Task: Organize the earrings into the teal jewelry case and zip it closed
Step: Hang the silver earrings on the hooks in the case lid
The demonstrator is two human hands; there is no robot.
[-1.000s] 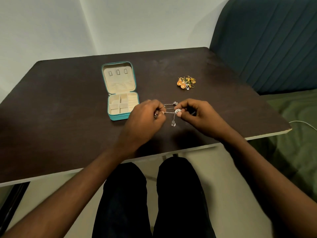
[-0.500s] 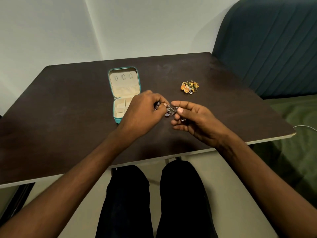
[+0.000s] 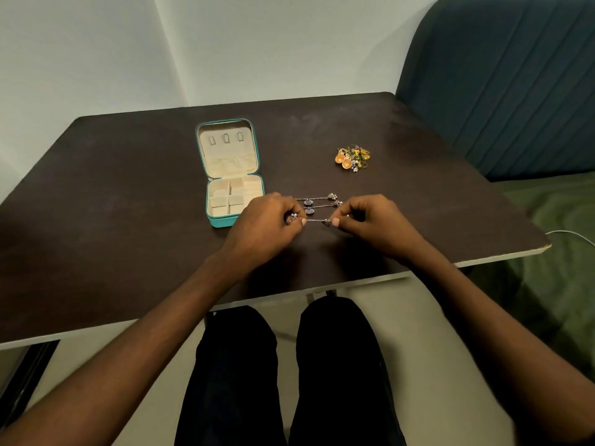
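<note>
The teal jewelry case (image 3: 202, 162) lies open on the dark table, its cream lid flat at the back and its divided tray in front. Just right of the tray, long silver chain earrings (image 3: 317, 202) stretch sideways above the table. My left hand (image 3: 267, 226) pinches the left ends and my right hand (image 3: 373, 222) pinches the right end of the nearest chain. A small heap of orange and gold earrings (image 3: 352, 157) sits farther back on the right.
The dark table (image 3: 112, 204) ends in a pale front edge near my knees. A teal padded seat back (image 3: 502, 78) rises at the right, with green bedding (image 3: 553, 252) and a white cable (image 3: 573, 235) beside the table.
My hands were close together with the chains bunched between them half a second ago; now they have drawn apart and the chains are pulled out straight.
</note>
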